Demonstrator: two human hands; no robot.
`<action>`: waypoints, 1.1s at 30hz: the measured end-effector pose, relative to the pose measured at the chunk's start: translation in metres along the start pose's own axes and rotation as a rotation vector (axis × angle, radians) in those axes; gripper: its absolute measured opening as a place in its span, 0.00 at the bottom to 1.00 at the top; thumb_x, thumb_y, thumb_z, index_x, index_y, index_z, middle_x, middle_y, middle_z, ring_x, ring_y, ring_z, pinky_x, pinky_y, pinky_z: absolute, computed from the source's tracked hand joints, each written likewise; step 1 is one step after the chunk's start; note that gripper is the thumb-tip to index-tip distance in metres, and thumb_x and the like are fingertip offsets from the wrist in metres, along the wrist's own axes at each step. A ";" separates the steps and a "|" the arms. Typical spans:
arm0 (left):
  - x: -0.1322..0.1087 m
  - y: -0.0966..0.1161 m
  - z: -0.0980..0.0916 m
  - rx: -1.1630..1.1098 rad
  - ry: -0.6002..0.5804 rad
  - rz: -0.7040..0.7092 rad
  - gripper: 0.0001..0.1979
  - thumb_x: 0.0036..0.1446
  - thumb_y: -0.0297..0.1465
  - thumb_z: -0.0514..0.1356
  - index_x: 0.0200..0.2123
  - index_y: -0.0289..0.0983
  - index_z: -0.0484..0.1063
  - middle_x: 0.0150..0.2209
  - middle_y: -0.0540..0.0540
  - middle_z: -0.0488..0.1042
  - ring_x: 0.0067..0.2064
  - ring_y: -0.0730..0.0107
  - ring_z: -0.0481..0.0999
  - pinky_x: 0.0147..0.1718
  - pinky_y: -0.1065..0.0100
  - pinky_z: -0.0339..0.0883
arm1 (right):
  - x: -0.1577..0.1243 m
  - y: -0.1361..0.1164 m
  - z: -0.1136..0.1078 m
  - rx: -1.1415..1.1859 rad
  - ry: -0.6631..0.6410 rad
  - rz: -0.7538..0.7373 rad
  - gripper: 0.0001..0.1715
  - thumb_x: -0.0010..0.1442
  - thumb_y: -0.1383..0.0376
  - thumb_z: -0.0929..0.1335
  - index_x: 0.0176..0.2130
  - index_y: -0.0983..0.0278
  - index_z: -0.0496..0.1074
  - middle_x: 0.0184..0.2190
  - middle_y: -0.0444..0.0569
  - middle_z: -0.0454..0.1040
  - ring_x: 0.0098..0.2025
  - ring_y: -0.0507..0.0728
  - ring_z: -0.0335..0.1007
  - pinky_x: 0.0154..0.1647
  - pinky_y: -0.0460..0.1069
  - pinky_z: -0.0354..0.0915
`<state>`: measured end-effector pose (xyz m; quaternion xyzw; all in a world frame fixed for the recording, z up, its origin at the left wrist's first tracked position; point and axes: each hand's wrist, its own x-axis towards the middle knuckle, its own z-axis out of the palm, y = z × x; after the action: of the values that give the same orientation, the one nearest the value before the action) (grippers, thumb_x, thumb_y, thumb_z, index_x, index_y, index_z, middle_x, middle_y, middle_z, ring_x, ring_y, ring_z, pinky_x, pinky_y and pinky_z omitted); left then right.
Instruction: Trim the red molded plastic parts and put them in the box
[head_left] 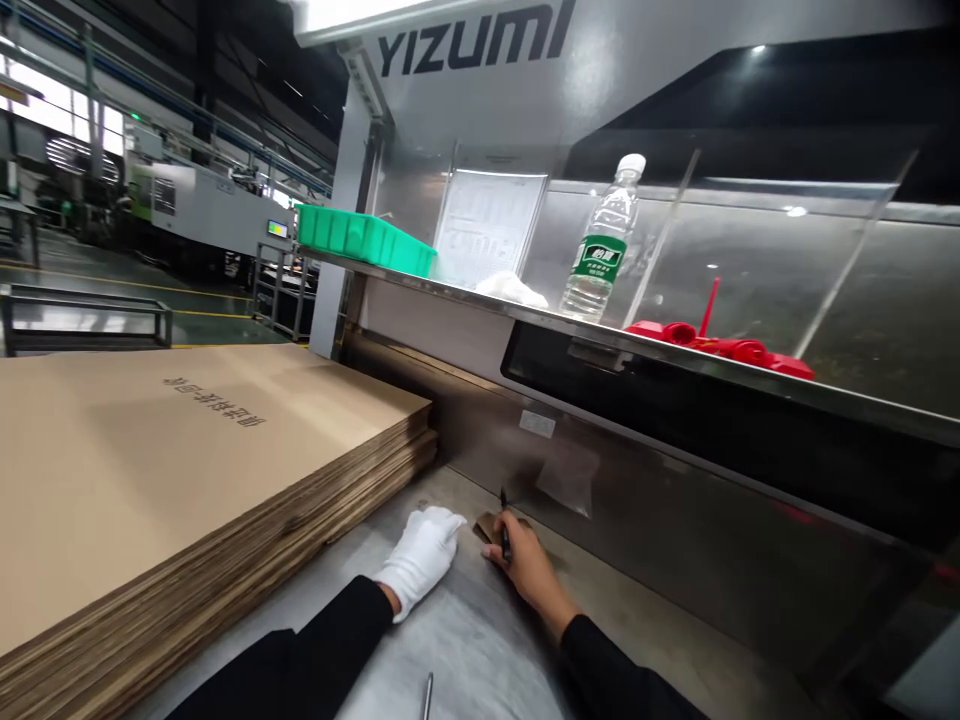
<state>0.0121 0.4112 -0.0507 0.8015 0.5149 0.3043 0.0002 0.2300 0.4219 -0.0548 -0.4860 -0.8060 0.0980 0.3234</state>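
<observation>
At lower centre, the right hand (529, 568) pinched a near-upright pen (504, 522) over a small brown card (484, 526) lying between it and the gloved left hand (420, 560), which rested loosely curled on the table (472, 645), holding nothing.

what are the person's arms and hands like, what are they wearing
Both arms are covered to the wrist by black long sleeves, plain, with no markings visible. The left hand wears a white fabric glove with a snug cuff. The right hand is bare: no glove, and no watch or ring shows.
</observation>
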 end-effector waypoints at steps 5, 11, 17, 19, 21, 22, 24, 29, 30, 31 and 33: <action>0.001 -0.001 0.002 -0.066 0.096 -0.014 0.12 0.65 0.26 0.55 0.47 0.37 0.76 0.42 0.44 0.77 0.45 0.60 0.76 0.48 0.52 0.69 | -0.003 -0.009 -0.003 0.051 0.057 0.018 0.15 0.69 0.55 0.66 0.46 0.65 0.69 0.36 0.45 0.70 0.38 0.55 0.69 0.43 0.55 0.68; -0.001 -0.006 0.007 -0.224 0.249 0.036 0.21 0.62 0.20 0.49 0.55 0.36 0.71 0.50 0.41 0.77 0.52 0.62 0.74 0.56 0.56 0.66 | 0.006 -0.034 -0.051 0.272 -0.282 -0.089 0.14 0.67 0.57 0.69 0.45 0.66 0.69 0.35 0.44 0.72 0.35 0.53 0.71 0.36 0.50 0.71; -0.014 0.004 -0.002 -0.295 0.123 0.231 0.26 0.52 0.17 0.50 0.50 0.40 0.76 0.52 0.46 0.78 0.54 0.65 0.73 0.57 0.61 0.64 | 0.019 -0.027 -0.065 0.281 -0.449 -0.112 0.14 0.66 0.58 0.70 0.43 0.66 0.71 0.37 0.46 0.73 0.36 0.54 0.72 0.36 0.50 0.72; -0.016 0.010 -0.007 -0.281 -0.004 0.341 0.23 0.53 0.19 0.54 0.46 0.45 0.79 0.51 0.52 0.78 0.53 0.66 0.74 0.55 0.62 0.64 | 0.017 -0.020 -0.056 0.241 -0.411 -0.131 0.13 0.65 0.58 0.71 0.42 0.66 0.71 0.36 0.45 0.73 0.36 0.54 0.72 0.39 0.52 0.71; -0.018 0.016 -0.011 -0.254 -0.128 0.428 0.19 0.55 0.23 0.58 0.44 0.49 0.79 0.51 0.57 0.79 0.52 0.65 0.74 0.54 0.61 0.63 | 0.012 -0.015 -0.048 0.210 -0.356 -0.145 0.14 0.65 0.57 0.71 0.41 0.66 0.72 0.37 0.45 0.73 0.38 0.55 0.71 0.42 0.54 0.70; -0.018 0.018 -0.014 -0.238 -0.176 0.453 0.18 0.55 0.25 0.60 0.45 0.51 0.79 0.52 0.57 0.78 0.53 0.64 0.74 0.54 0.60 0.63 | 0.008 -0.015 -0.046 0.201 -0.321 -0.147 0.14 0.65 0.57 0.70 0.41 0.66 0.72 0.37 0.46 0.73 0.39 0.56 0.71 0.44 0.55 0.70; -0.018 0.021 -0.018 -0.205 -0.239 0.471 0.18 0.58 0.27 0.60 0.49 0.52 0.77 0.55 0.56 0.77 0.55 0.62 0.72 0.55 0.57 0.61 | -0.001 -0.018 -0.048 0.207 -0.225 -0.135 0.15 0.67 0.55 0.68 0.43 0.65 0.72 0.39 0.47 0.73 0.43 0.58 0.71 0.49 0.58 0.67; -0.017 0.025 -0.023 -0.111 -0.319 0.477 0.21 0.59 0.34 0.61 0.56 0.53 0.71 0.57 0.51 0.73 0.56 0.53 0.69 0.54 0.51 0.60 | -0.024 -0.039 -0.073 0.383 -0.035 -0.071 0.24 0.72 0.52 0.62 0.60 0.60 0.66 0.52 0.51 0.72 0.53 0.59 0.69 0.57 0.61 0.62; -0.017 0.026 -0.023 -0.089 -0.323 0.479 0.21 0.59 0.36 0.61 0.57 0.54 0.70 0.57 0.49 0.72 0.55 0.51 0.68 0.53 0.49 0.61 | -0.026 -0.041 -0.076 0.440 -0.014 -0.048 0.25 0.72 0.51 0.61 0.60 0.60 0.66 0.51 0.51 0.73 0.50 0.58 0.70 0.55 0.59 0.65; -0.017 0.027 -0.023 -0.068 -0.325 0.479 0.22 0.60 0.38 0.61 0.57 0.54 0.69 0.56 0.48 0.72 0.54 0.49 0.68 0.52 0.48 0.61 | -0.028 -0.041 -0.076 0.497 0.014 -0.015 0.25 0.72 0.50 0.61 0.57 0.62 0.68 0.48 0.51 0.74 0.46 0.57 0.72 0.50 0.57 0.67; -0.018 0.030 -0.023 -0.030 -0.323 0.479 0.21 0.61 0.41 0.59 0.58 0.54 0.68 0.53 0.45 0.71 0.51 0.48 0.69 0.49 0.46 0.62 | -0.027 -0.037 -0.069 0.599 0.100 0.079 0.23 0.70 0.48 0.63 0.45 0.65 0.73 0.34 0.45 0.75 0.32 0.52 0.70 0.35 0.49 0.69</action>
<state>0.0205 0.3756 -0.0317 0.9382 0.2996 0.1716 0.0222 0.2549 0.3696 0.0044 -0.4042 -0.7049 0.3194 0.4876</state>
